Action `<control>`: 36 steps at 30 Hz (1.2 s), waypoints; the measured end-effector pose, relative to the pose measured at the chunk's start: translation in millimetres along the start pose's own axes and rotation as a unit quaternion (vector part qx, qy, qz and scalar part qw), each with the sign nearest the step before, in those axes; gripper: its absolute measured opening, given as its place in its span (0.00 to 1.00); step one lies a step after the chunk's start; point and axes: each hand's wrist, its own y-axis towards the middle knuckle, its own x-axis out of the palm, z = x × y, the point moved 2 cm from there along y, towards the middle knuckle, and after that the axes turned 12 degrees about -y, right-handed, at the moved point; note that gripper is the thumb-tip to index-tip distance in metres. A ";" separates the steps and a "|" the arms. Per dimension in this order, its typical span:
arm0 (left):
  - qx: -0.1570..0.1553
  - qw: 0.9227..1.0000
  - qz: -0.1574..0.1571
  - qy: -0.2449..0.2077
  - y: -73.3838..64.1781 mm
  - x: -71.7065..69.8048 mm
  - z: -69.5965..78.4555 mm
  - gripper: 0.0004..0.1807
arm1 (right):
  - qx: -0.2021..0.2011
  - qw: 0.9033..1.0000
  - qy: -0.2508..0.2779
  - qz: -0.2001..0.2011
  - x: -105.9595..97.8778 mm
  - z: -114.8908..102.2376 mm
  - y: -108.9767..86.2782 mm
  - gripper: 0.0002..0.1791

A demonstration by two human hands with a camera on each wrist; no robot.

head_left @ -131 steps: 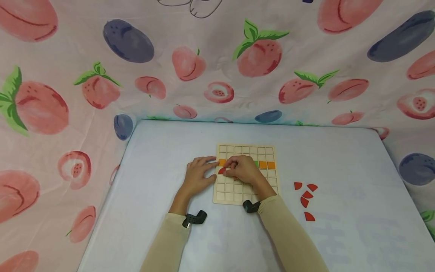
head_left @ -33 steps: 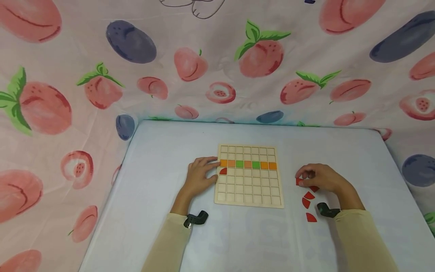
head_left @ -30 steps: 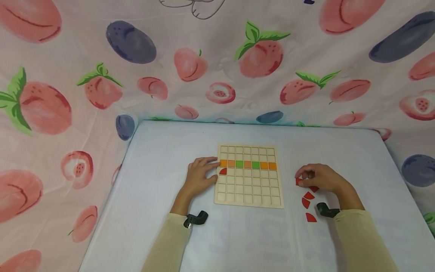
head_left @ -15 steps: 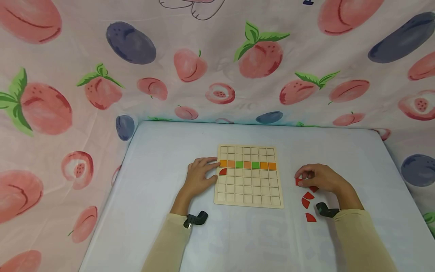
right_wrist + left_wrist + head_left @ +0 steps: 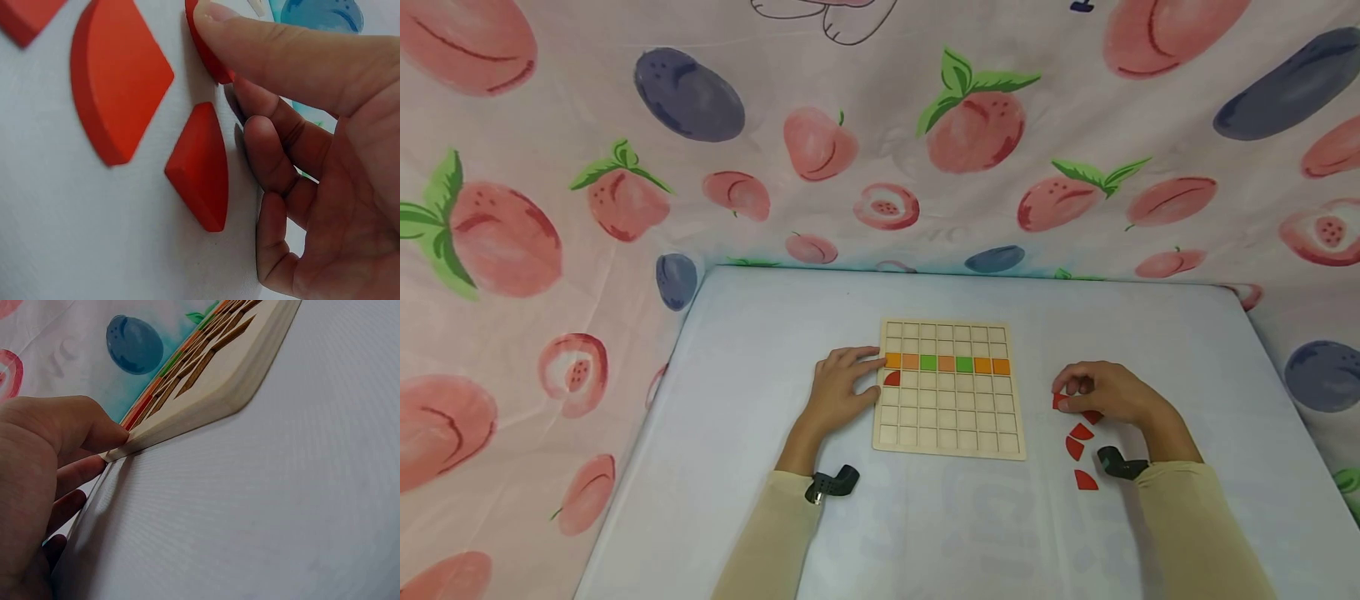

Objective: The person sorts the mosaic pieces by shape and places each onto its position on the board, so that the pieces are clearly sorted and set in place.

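Note:
A pale wooden grid board (image 5: 955, 417) lies on the table, with a row of orange and green square tiles (image 5: 928, 362) across it. Just below that row's left end sits a red quarter-circle tile (image 5: 892, 379) in a cell. My left hand (image 5: 838, 387) rests by the board's left edge, its thumb and fingertips touching the side. To the right of the board, my right hand (image 5: 1108, 393) pinches another red quarter-circle tile (image 5: 209, 53) at table level. The thumb covers part of that tile.
Several loose red quarter-circle tiles (image 5: 1075, 448) lie under and in front of the right hand. The white table (image 5: 760, 333) is backed by a fruit-print cloth (image 5: 880, 125). Each wrist wears a black camera (image 5: 1122, 463).
Over four seconds ago the right hand was at the red tile on the board; it has since moved right and pinched another. The hands look still over the last second.

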 end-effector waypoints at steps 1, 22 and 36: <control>-0.001 1.000 -0.001 0.000 0.0 -0.1 0.1 0.26 | 0.000 1.000 0.004 0.000 -0.1 -0.2 -0.3 0.13; 0.004 1.000 0.002 -0.005 1.7 -2.2 0.7 0.26 | 0.026 1.000 0.005 -0.015 -4.2 -3.7 7.2 0.16; 0.005 1.000 0.000 -0.005 -0.1 -0.9 0.3 0.26 | -0.002 0.999 0.038 0.036 4.7 -28.2 5.4 0.10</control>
